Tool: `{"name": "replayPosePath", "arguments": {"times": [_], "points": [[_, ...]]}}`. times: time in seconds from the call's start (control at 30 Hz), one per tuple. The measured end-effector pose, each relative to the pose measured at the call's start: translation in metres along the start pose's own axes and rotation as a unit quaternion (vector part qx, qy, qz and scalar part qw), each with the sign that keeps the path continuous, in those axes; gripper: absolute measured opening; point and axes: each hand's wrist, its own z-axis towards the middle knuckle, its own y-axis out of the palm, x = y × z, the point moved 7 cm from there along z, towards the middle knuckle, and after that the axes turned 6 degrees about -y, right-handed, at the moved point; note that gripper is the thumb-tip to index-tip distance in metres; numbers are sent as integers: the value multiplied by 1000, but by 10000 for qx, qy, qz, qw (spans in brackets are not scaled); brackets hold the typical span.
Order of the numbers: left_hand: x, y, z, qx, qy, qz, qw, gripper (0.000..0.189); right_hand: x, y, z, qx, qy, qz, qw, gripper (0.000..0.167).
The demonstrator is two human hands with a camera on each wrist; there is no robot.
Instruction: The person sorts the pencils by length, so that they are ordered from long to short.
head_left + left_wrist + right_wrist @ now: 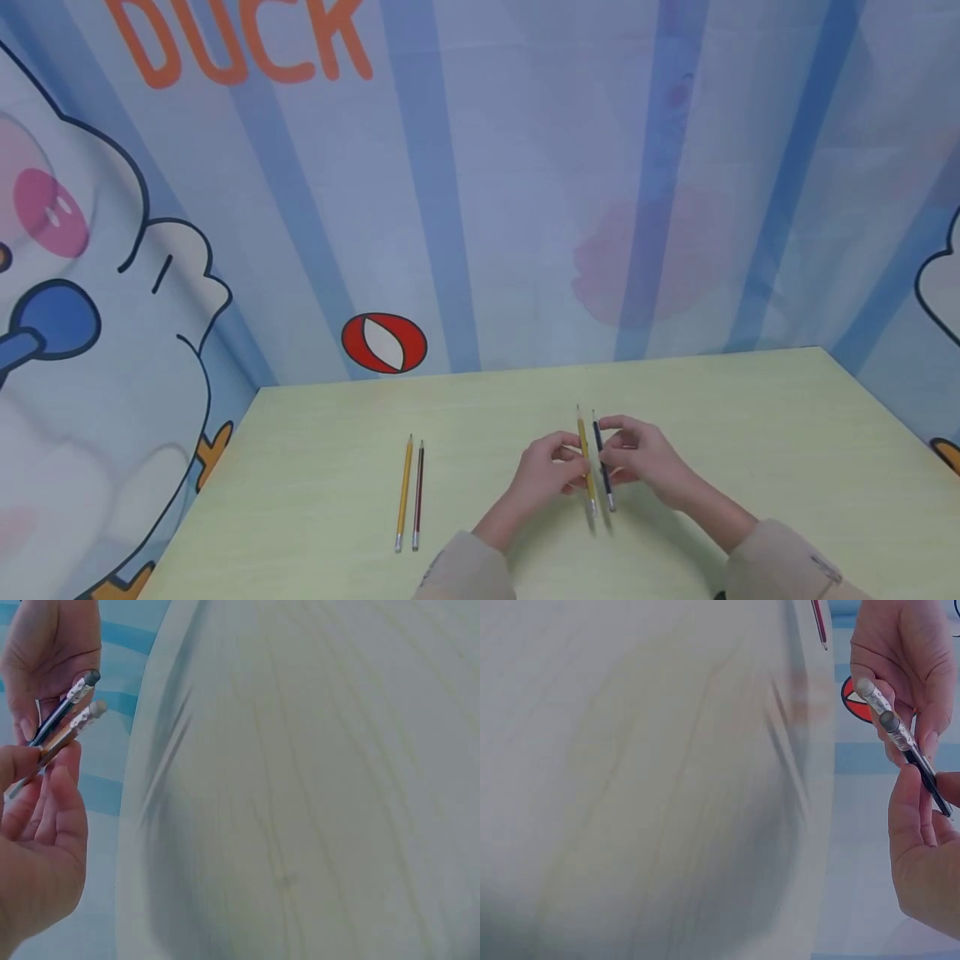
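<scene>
Where the held yellow pencil was found: above the table, with its shaft pinched between thumb and fingers of the left hand.
Near-black pencil: its shaft was pinched likewise by the right hand, just beside the held yellow pencil and roughly aligned with it.
Pencils on the table: 2 were seen side by side to the left, a lying yellow pencil and a dark red pencil.
Pencil handling: each was judged light, stiff and smooth, rolling easily; fragility was expected only at the sharpened tips.
Pencil grip: mid-shaft was judged best.
</scene>
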Motion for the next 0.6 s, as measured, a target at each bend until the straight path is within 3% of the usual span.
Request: {"name": "replayPosePath", "arguments": {"times": [0.2, 0.6], "points": [[0, 2, -4, -282, -43, -47, 9996, 24, 4, 6, -3, -107, 73, 239, 9996, 50], [-5, 1, -5, -418, -121, -56, 9990, 27, 10, 10, -5, -238, 98, 366, 9990, 52]]}}
